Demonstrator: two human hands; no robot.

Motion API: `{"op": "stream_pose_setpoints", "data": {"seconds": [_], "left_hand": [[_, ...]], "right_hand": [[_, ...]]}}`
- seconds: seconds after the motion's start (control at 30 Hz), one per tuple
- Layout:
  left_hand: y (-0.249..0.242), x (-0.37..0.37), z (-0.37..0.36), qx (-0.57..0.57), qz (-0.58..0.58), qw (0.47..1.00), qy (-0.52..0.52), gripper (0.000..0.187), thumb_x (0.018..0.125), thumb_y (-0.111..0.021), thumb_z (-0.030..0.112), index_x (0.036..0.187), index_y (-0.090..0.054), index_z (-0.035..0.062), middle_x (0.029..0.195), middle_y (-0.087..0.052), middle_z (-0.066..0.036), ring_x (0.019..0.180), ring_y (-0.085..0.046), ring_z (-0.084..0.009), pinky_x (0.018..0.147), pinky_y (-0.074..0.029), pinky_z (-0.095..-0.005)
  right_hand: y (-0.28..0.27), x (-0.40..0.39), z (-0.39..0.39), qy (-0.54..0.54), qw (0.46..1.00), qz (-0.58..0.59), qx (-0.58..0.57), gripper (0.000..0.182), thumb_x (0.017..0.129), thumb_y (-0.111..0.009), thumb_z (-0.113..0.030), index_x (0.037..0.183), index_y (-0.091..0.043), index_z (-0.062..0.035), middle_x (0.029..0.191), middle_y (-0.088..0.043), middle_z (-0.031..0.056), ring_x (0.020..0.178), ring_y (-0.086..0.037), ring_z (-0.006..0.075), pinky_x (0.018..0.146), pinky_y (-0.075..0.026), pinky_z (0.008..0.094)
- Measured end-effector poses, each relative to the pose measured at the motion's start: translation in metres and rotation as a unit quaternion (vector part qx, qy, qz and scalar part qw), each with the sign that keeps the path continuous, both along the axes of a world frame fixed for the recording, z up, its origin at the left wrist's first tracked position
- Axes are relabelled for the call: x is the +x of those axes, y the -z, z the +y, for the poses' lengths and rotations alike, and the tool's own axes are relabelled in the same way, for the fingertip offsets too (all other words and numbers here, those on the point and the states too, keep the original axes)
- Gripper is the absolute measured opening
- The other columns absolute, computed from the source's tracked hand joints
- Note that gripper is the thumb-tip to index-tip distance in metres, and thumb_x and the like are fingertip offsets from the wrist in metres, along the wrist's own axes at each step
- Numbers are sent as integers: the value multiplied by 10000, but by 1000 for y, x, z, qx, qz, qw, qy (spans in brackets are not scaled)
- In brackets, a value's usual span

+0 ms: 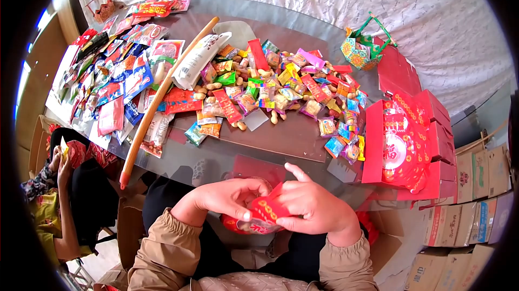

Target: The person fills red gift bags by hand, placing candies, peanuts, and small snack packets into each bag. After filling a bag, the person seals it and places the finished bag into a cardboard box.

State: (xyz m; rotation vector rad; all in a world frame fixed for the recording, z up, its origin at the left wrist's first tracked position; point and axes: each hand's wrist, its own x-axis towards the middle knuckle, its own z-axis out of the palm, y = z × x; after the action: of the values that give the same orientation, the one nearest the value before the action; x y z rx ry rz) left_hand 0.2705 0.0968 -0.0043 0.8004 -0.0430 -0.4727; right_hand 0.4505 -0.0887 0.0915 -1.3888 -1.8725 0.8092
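Over my lap, at the table's near edge, both hands hold a red printed bag (265,211) with gold coin patterns and a partly see-through front. My left hand (230,196) grips its left side, with the thumb across the front. On the other side, my right hand (316,203) pinches the red upper edge while its index finger sticks out. What the bag contains I cannot make out. Beyond my hands lies a heap of wrapped candies (286,88) mixed with peanuts in shells (238,125). To the right stands an open red box (373,145) with similar red bags (413,145) in it.
A long wooden stick (162,94) divides the candies from a pile of snack packets (124,75). A white packet (200,61) lies beside it. A green patterned basket (361,52) stands at the back. Cardboard cartons (459,226) are stacked right; another person's hand (64,169) shows left.
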Motion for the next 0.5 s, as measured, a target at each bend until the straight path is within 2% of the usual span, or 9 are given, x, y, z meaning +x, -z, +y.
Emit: {"op": "stream_pose_setpoints", "data": {"seconds": [0.1, 0.13, 0.23, 0.27, 0.37, 0.5], "left_hand": [[-6, 2, -3, -1, -38, 998, 53, 1015, 729, -936, 264, 1501, -339, -13, 1441, -523, -130, 1301, -521, -201, 1099, -421, -392], [-5, 3, -4, 24, -37, 997, 67, 1093, 667, -969, 301, 1501, -338, -17, 1429, -531, -126, 1319, -511, -213, 1108, -411, -401], [-2, 6, -15, -17, -85, 993, 80, 1169, 624, -986, 340, 1509, -318, -29, 1428, -531, -135, 1322, -505, -215, 1117, -400, -407], [-3, 7, -17, 1, -88, 993, 80, 1228, 592, -993, 398, 1511, -305, -38, 1430, -524, -148, 1329, -496, -219, 1121, -392, -404], [4, 9, -20, -21, -92, 990, 105, 1236, 592, -989, 430, 1511, -305, -37, 1446, -505, -155, 1334, -490, -222, 1122, -388, -403], [10, 7, -23, -54, -95, 988, 108, 1191, 631, -971, 399, 1517, -301, -32, 1464, -486, -150, 1339, -487, -233, 1127, -380, -406]], "right_hand": [[-1, -4, 2, -78, 997, -13, -4, 87, 844, -741, -128, 818, -676, -75, 906, -682, 21, 947, -643, 243, 1179, -158, 655], [-1, -8, 3, -88, 996, 2, 1, 111, 835, -743, -117, 787, -653, -73, 907, -681, 19, 926, -639, 240, 1177, -152, 659], [-5, -14, 5, -108, 994, 23, -3, 107, 838, -733, -104, 779, -651, -71, 905, -680, 17, 907, -633, 240, 1180, -146, 656], [-4, -15, 5, -104, 994, 27, 1, 93, 828, -728, -91, 783, -649, -69, 888, -674, 15, 897, -631, 241, 1181, -149, 652], [-3, -14, 5, -96, 995, 20, 15, 80, 810, -734, -88, 798, -656, -72, 882, -676, 15, 900, -636, 242, 1178, -162, 652], [-2, -13, 7, -91, 995, 37, 23, 81, 784, -747, -88, 804, -671, -72, 898, -690, 20, 959, -655, 260, 1171, -185, 652]]}}
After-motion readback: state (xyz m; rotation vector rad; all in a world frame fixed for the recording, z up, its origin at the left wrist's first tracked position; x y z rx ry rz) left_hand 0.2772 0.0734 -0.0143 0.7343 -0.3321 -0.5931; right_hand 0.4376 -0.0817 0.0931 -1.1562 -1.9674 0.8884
